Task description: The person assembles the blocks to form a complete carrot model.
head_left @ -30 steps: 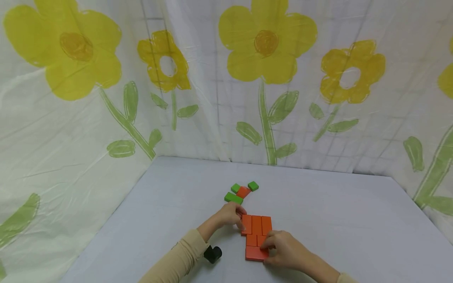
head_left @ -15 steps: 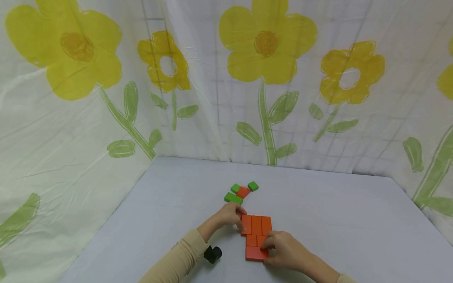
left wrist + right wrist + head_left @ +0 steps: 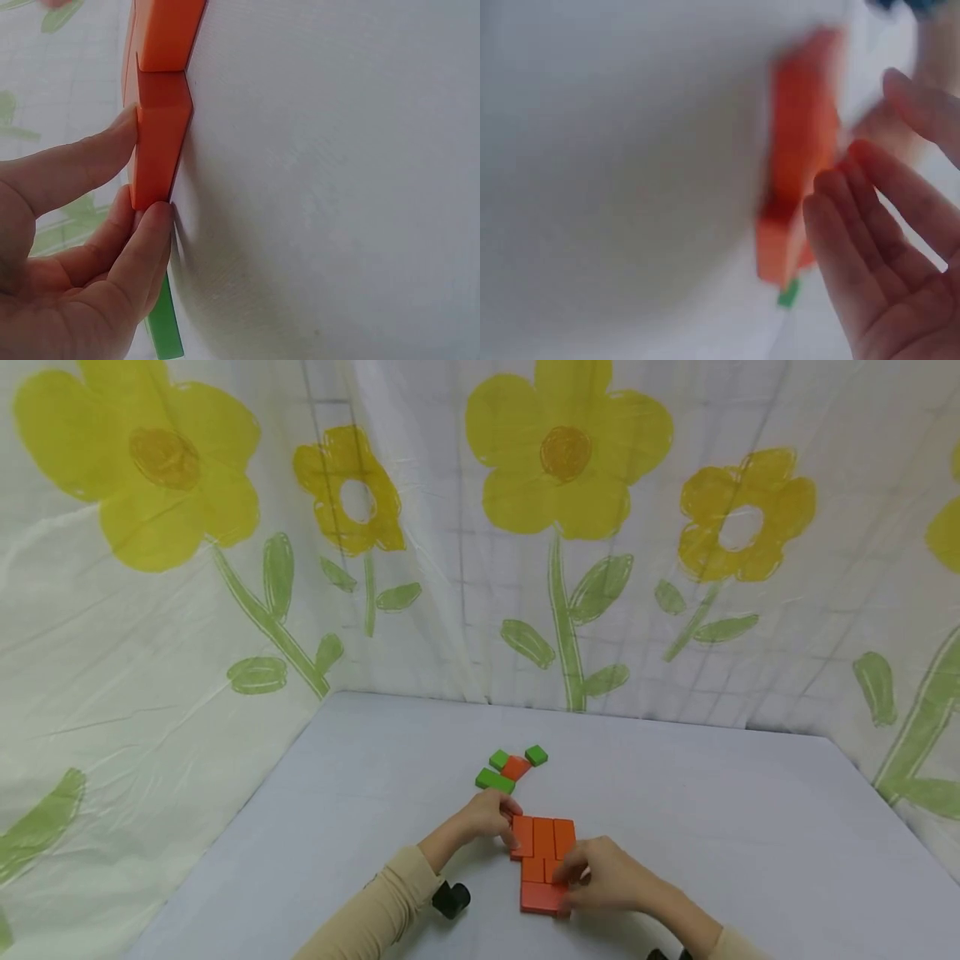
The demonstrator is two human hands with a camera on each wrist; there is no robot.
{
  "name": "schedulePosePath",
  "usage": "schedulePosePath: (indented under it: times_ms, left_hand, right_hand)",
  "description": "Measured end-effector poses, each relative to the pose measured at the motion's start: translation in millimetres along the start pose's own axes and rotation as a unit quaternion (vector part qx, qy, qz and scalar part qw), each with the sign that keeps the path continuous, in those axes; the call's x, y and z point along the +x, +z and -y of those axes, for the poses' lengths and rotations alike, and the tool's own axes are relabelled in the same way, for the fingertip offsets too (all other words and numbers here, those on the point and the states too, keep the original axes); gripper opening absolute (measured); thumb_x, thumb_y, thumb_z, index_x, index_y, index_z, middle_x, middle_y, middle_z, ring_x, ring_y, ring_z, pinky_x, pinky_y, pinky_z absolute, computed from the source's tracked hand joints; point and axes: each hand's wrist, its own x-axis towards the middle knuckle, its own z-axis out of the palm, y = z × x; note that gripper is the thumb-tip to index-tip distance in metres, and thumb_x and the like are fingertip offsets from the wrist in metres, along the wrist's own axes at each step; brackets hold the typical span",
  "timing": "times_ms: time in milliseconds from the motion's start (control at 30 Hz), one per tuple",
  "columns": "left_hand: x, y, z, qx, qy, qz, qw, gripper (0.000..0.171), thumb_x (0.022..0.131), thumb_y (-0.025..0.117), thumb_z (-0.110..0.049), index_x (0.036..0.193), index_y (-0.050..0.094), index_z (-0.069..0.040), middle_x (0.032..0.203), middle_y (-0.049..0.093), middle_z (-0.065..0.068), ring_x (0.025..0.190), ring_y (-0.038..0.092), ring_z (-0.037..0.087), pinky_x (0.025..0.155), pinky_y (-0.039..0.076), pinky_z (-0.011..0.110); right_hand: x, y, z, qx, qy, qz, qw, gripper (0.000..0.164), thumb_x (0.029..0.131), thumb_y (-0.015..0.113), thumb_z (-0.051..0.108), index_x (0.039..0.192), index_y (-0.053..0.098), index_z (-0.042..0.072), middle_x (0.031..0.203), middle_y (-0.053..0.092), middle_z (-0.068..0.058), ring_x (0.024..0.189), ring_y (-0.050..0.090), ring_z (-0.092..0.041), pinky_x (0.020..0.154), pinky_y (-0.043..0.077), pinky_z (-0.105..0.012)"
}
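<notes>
Several orange and red blocks lie flat in one joined group on the table. Three orange blocks stand side by side at its far end, two shorter ones (image 3: 532,869) come after, and a red block (image 3: 538,897) closes the near end. My left hand (image 3: 486,817) holds the far-left orange block (image 3: 161,142), thumb on its upper edge and fingertips at its far end. On the right side, my right hand (image 3: 615,878) hovers over the near blocks with fingers loosely extended and nothing in them. In the right wrist view the blocks (image 3: 799,135) look blurred, beside the fingertips.
Beyond the group lie a green block (image 3: 495,781), two small green blocks and a red piece (image 3: 515,767). A black camera (image 3: 452,900) sits under the left wrist. A flower-printed curtain (image 3: 427,643) hangs behind the pale table (image 3: 712,810).
My right hand has lifted from the near-end blocks, its fingers spreading. The left hand and the blocks stay where they were.
</notes>
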Motion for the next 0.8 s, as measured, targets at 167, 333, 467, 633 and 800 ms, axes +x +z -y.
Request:
schedulePosePath:
  times_ms: [167, 333, 467, 633, 800]
  left_hand:
    - [-1.5, -0.7, -1.9, 0.008, -0.006, 0.003, 0.9999, 0.033, 0.07, 0.079, 0.008, 0.101, 0.068, 0.002, 0.084, 0.058, 0.006, 0.077, 0.05, 0.019, 0.071, 0.045, 0.031]
    - [-1.9, -1.5, -2.1, 0.011, -0.009, 0.002, 0.9999, 0.031, 0.071, 0.08, 0.007, 0.099, 0.068, 0.003, 0.084, 0.059, 0.006, 0.078, 0.051, 0.02, 0.073, 0.047, 0.034]
    - [-1.8, -1.8, -0.2, 0.004, -0.013, -0.001, 0.9999, 0.03, 0.07, 0.08, 0.008, 0.097, 0.067, 0.003, 0.083, 0.059, 0.006, 0.076, 0.051, 0.019, 0.071, 0.047, 0.032]
    - [-0.9, 4.2, 0.9, -0.004, -0.012, -0.003, 0.9999, 0.029, 0.069, 0.079, 0.01, 0.095, 0.067, 0.002, 0.081, 0.059, 0.005, 0.073, 0.051, 0.018, 0.067, 0.046, 0.031]
    - [-2.9, 2.0, 0.2, -0.003, 0.002, -0.01, 0.9999, 0.028, 0.07, 0.076, 0.012, 0.094, 0.067, 0.003, 0.081, 0.06, 0.006, 0.072, 0.051, 0.018, 0.068, 0.046, 0.031]
  right_hand:
    - [30, -29, -12, 0.038, 0.043, -0.041, 0.997, 0.021, 0.089, 0.069, 0.015, 0.101, 0.072, -0.002, 0.093, 0.07, -0.004, 0.08, 0.062, -0.013, 0.07, 0.052, -0.027]
    - [74, -42, -24, -0.005, 0.064, -0.071, 0.995, 0.023, 0.094, 0.06, 0.008, 0.11, 0.067, -0.006, 0.101, 0.069, -0.014, 0.085, 0.064, -0.025, 0.072, 0.054, -0.035]
    - [106, -41, -31, -0.039, 0.073, -0.087, 0.993, 0.025, 0.096, 0.053, 0.002, 0.116, 0.063, -0.008, 0.113, 0.065, -0.021, 0.102, 0.062, -0.036, 0.082, 0.052, -0.043]
    - [128, -33, -36, -0.063, 0.092, -0.103, 0.988, 0.027, 0.098, 0.05, 0.0, 0.119, 0.064, -0.007, 0.117, 0.065, -0.022, 0.108, 0.06, -0.035, 0.086, 0.049, -0.045]
    - [140, -27, -28, -0.078, 0.086, -0.11, 0.987, 0.024, 0.095, 0.053, 0.001, 0.114, 0.067, -0.005, 0.114, 0.066, -0.021, 0.109, 0.06, -0.037, 0.089, 0.047, -0.047]
